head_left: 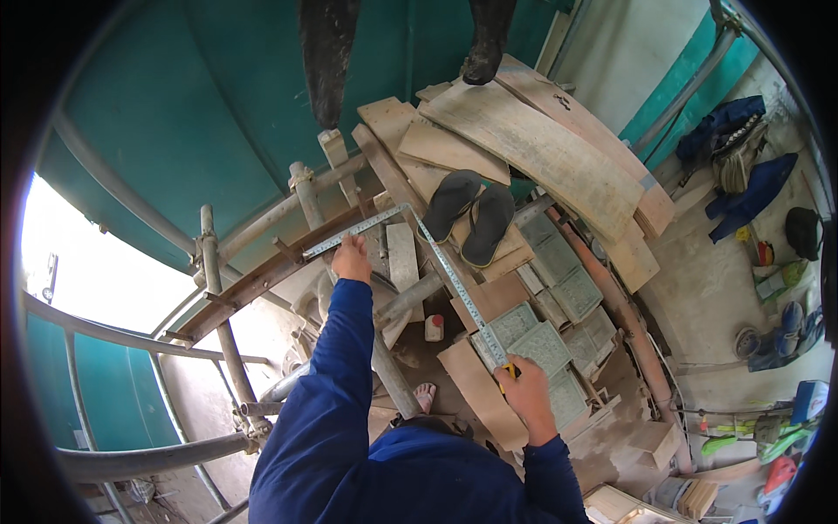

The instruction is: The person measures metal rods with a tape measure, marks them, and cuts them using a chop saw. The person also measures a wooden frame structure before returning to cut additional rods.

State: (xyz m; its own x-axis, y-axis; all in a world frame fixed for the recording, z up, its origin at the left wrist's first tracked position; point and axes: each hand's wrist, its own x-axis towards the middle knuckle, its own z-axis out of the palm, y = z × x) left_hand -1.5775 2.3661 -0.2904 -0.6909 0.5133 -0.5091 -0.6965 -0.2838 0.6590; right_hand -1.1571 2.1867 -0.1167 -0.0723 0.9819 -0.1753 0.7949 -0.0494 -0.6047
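Mid-frame, the tape measure (pixel 457 285) is drawn out with 1 bend, not yet rewound; the left hand (pixel 352 259) pinches its blade (pixel 375 222), the right hand (pixel 528 390) grips its case (pixel 507 370). Whether any reading is done, I cannot tell.

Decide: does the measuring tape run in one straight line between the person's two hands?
No, the measuring tape bends sharply between the left hand and the right hand.

Head view: worn camera looked steeply down from above and behind both hands, over wearer's torso (pixel 445 485). Forearms (pixel 336 349) entered from below. Left hand (pixel 352 258) sat near frame centre, right hand (pixel 523 389) lower; both fairly near lens. Wide fisheye coverage reached green sheeting (pixel 279 79) beyond left hand.
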